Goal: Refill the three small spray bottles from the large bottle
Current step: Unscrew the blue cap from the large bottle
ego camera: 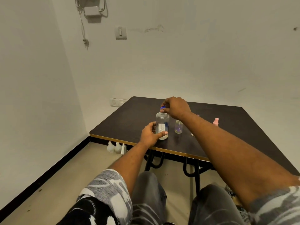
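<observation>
The large clear bottle (162, 125) with a white label stands upright near the front edge of the dark table (227, 138). My left hand (150, 134) grips its lower body. My right hand (176, 108) pinches the blue cap (162, 107) just above the bottle's neck. A small clear bottle (178, 126) with no top and a purple tube inside stands just right of it. A pink spray head (216, 121) shows behind my right forearm, which hides most of that bottle. Part of another small bottle (192, 134) peeks out under the forearm.
The table stands in a room corner against white walls, on black metal legs (197, 174). Under its left front edge, white plastic bottles (114, 147) stand on the floor. My knees (151, 189) are below the table's front edge.
</observation>
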